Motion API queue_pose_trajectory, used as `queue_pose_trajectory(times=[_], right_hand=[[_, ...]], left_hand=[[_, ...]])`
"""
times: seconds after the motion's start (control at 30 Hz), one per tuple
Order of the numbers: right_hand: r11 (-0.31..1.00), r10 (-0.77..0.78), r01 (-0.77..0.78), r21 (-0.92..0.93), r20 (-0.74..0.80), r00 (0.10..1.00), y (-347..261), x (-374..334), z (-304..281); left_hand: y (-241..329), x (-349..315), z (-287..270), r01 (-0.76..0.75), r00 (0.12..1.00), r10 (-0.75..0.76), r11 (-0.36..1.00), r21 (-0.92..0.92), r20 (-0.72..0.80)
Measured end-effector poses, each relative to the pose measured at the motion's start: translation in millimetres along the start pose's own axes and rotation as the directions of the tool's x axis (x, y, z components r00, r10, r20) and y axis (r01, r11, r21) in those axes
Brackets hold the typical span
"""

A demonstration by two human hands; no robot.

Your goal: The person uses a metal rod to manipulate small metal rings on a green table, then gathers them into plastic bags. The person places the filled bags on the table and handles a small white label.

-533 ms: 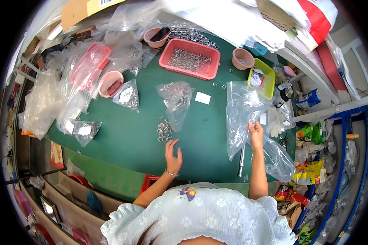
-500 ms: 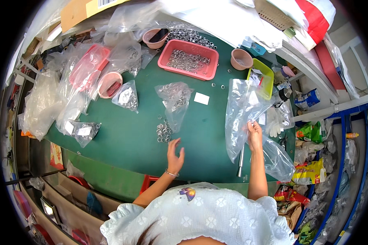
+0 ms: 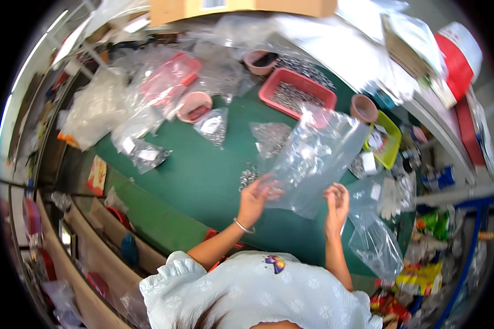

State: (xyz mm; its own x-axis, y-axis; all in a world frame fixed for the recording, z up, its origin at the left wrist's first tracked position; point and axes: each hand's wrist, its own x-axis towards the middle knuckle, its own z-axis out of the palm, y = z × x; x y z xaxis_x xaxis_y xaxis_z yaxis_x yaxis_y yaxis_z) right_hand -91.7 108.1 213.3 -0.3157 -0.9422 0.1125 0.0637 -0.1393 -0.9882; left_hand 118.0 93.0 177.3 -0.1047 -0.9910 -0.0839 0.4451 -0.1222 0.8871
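A large clear plastic bag [image 3: 317, 156] is stretched across the middle of the green table, held up at its near end. My left hand [image 3: 253, 202] grips its near left edge, and some fingertips show through the film. At its near right edge my right hand [image 3: 336, 205] has curled fingers pinching the plastic. Small metal rings [image 3: 248, 175] lie in a loose heap just beyond my left hand. Behind them rests a clear bag of rings [image 3: 270, 138], partly covered by the large bag. Another clear bag [image 3: 374, 241] lies flat to the right of my right hand.
A pink tray of rings [image 3: 297, 93] stands at the back, with more loose rings behind it. Tubs and a yellow-green tray [image 3: 391, 143] sit at the right. Filled bags [image 3: 212, 127] and crumpled plastic [image 3: 96, 112] occupy the left. White gloves [image 3: 388, 198] lie near the right edge.
The large bag has come leftward from the right side to the middle. My left hand, empty before, now grips its edge. The whole view has shifted and turned.
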Motion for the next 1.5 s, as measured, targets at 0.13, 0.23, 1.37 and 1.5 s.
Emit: queue_pose_trajectory(times=[0.13,0.23,1.37,1.5], right_hand=[[0.987,0.027,-0.021,-0.16,0.038,0.999,15,-3,-14],[0.963,0.138,-0.117,-0.241,0.072,0.988,29,-13,-22],[0.748,0.225,-0.324,-0.579,-0.238,0.945,49,11,-86],[0.599,-0.363,0.243,-0.763,0.012,0.932,-69,96,-60]], left_hand=[[69,41,-65,-0.29,0.921,0.263,0.956,-0.054,-0.289],[108,85,-146,-0.338,0.802,0.374,0.927,0.162,-0.465],[120,200,-166,-0.299,0.237,0.818,0.574,0.762,-0.524],[81,147,-132,-0.377,0.402,0.813,0.567,0.732,-0.422]])
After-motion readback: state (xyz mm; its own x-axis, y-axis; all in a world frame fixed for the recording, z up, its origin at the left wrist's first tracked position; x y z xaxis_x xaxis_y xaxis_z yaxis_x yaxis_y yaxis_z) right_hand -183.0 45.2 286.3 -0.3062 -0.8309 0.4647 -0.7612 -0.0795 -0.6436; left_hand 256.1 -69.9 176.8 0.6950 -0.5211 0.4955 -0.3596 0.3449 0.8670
